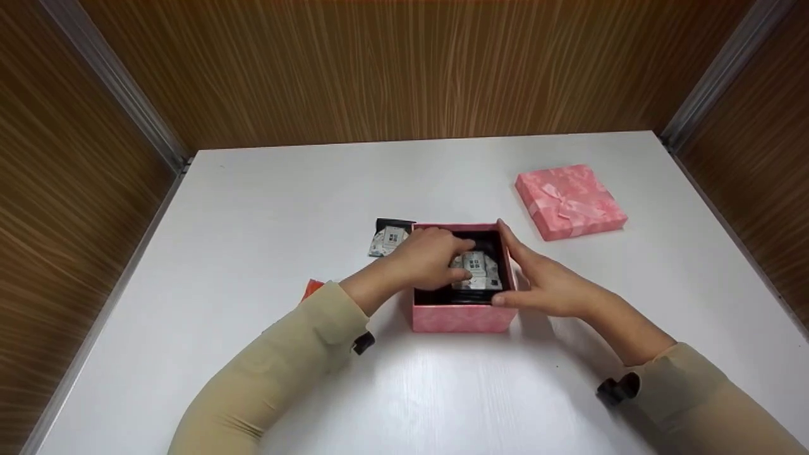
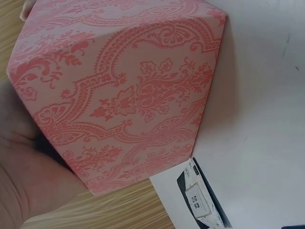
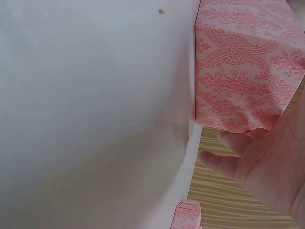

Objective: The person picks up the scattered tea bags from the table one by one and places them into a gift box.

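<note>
A pink patterned gift box [image 1: 464, 319] stands uncovered at the middle of the table, its inside dark. Within it lies a grey-white packet [image 1: 478, 262] with a printed label and black edges. My left hand [image 1: 433, 259] reaches over the box's left wall, thumb and forefinger spread apart on the packet; its other fingers are hidden. With my right hand [image 1: 550, 287] I hold the box's right side, thumb at the near corner and fingers at the far one. The left wrist view shows the box wall [image 2: 128, 95] beside the left palm.
A matching packet [image 1: 387, 241] lies just left of the box. Behind and to the right rests the pink lid [image 1: 572, 202] with its ribbon bow. An orange-red item [image 1: 311, 289] peeks out past the left sleeve. Wood-grain panels [image 1: 411, 69] enclose the white table.
</note>
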A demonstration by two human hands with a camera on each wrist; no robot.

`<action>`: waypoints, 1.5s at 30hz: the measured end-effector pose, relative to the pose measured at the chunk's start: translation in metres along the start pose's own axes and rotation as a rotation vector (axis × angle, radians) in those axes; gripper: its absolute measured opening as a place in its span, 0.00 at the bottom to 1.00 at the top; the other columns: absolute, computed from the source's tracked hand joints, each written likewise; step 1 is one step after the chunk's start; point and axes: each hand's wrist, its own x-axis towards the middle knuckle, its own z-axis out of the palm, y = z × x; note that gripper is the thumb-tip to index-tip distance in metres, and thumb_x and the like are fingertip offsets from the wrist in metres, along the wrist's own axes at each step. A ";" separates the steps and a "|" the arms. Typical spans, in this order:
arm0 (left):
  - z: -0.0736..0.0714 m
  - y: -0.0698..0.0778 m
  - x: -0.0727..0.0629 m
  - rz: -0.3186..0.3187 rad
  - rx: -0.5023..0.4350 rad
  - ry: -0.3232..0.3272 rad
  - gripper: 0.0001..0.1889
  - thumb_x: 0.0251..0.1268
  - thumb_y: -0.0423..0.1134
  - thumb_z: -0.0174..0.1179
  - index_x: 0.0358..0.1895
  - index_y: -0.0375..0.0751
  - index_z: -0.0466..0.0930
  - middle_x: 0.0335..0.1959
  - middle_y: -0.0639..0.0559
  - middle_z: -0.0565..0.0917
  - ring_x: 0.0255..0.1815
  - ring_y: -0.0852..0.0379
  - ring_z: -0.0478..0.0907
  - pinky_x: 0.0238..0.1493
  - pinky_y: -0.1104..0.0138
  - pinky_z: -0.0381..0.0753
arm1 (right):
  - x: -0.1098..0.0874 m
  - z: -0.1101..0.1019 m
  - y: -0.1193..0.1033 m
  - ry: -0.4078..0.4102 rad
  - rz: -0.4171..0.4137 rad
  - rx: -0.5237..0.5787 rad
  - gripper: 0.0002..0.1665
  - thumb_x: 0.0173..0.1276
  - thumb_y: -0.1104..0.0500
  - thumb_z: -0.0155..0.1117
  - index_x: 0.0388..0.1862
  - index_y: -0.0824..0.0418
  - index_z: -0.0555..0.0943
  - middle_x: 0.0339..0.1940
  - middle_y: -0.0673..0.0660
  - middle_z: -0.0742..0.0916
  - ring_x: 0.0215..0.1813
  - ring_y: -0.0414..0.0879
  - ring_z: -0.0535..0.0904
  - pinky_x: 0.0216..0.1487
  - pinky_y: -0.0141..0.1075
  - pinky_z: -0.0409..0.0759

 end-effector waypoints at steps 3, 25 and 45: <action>-0.006 -0.002 -0.006 0.026 -0.112 0.045 0.30 0.76 0.49 0.66 0.76 0.41 0.75 0.61 0.45 0.87 0.58 0.49 0.83 0.66 0.55 0.76 | 0.001 0.001 0.000 0.000 -0.007 0.006 0.71 0.68 0.38 0.74 0.90 0.50 0.34 0.88 0.61 0.55 0.82 0.62 0.62 0.77 0.63 0.63; -0.026 -0.098 -0.107 -0.165 -0.488 0.362 0.21 0.75 0.43 0.68 0.67 0.42 0.84 0.52 0.50 0.88 0.53 0.53 0.82 0.61 0.51 0.80 | -0.002 0.000 -0.001 -0.007 0.019 0.011 0.73 0.66 0.38 0.76 0.90 0.49 0.34 0.88 0.62 0.54 0.84 0.62 0.58 0.78 0.63 0.61; 0.014 -0.155 -0.157 -0.303 -0.565 0.031 0.32 0.64 0.44 0.77 0.71 0.41 0.80 0.69 0.45 0.80 0.71 0.43 0.74 0.72 0.46 0.73 | -0.002 0.000 0.000 0.001 0.010 0.005 0.73 0.66 0.38 0.76 0.90 0.49 0.34 0.88 0.62 0.54 0.83 0.63 0.59 0.77 0.64 0.61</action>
